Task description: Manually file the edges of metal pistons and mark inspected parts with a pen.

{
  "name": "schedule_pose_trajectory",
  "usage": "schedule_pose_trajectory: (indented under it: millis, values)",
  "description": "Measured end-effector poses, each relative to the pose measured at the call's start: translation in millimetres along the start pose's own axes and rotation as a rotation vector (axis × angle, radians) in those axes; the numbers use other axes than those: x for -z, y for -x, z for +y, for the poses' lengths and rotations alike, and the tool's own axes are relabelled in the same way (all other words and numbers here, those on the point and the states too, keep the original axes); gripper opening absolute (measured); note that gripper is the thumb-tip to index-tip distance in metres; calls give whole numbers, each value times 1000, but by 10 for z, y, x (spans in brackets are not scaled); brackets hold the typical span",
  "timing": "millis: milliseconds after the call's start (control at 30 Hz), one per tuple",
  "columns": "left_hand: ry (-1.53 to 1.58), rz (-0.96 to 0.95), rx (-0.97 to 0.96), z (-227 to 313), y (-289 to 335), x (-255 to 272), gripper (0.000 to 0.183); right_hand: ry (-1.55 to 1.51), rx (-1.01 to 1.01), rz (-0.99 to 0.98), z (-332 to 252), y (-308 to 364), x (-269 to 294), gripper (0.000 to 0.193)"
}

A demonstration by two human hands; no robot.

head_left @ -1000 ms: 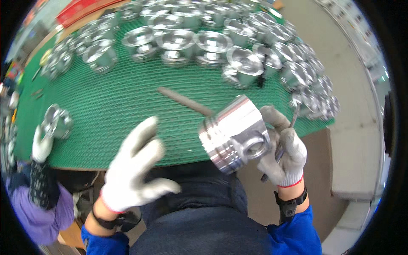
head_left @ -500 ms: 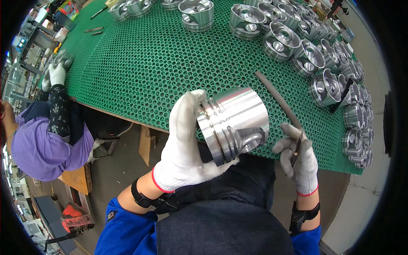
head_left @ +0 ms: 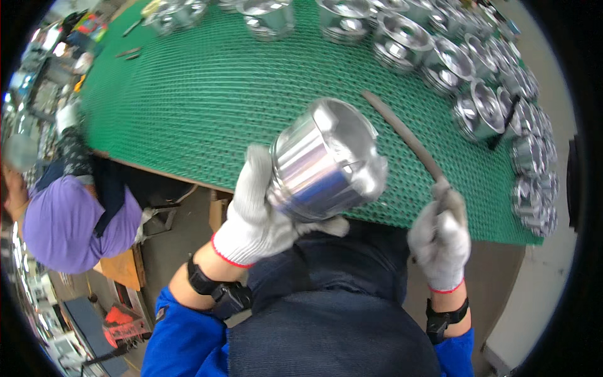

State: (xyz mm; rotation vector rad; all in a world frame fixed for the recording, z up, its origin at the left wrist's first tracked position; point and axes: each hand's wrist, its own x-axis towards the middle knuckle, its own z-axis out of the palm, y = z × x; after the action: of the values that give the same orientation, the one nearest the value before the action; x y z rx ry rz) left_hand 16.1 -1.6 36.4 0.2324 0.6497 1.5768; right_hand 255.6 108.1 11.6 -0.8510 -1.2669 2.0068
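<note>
Cradling silver piston (head_left: 317,166) in left hand (head_left: 257,220), right hand (head_left: 441,237) apart from it, seemingly clenched around gray rod (head_left: 402,130)

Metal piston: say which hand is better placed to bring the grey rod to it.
Probably the right hand: it grips the grey rod, while the left hand is busy holding the metal piston.

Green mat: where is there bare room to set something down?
The widest bare patch of mat is left of the held piston, between the small tools and the near edge. A narrower patch lies between the rod and the pistons on the right. It is crowded at the far right, where pistons cluster.
</note>
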Motion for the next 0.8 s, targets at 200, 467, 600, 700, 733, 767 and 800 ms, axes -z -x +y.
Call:
schedule_pose_trajectory:
  millis: [200,467,600,700,733,767,800]
  values:
    - [-1396,-493,-627,89,-127,384,96,78,-326,-111,-94,113,-49,34]
    - [-1268,-467,-570,-75,-11,480,77,148,-476,-153,-254,-67,-219,26]
    - [-1271,-462,-589,-52,-94,420,84,528,-106,-218,-151,-74,-151,27]
    - [-1331,-396,-583,-45,-142,406,100,903,519,-320,-121,-77,-99,31]
    - [-1291,-334,-535,-48,-156,422,104,1088,526,-415,-200,-77,-139,29]
    - [-1250,-273,-489,-44,-166,422,108,1274,531,-511,-243,-84,-174,26]
    - [-1175,-149,-364,-42,-179,305,114,1373,573,-542,-250,-72,-207,23]
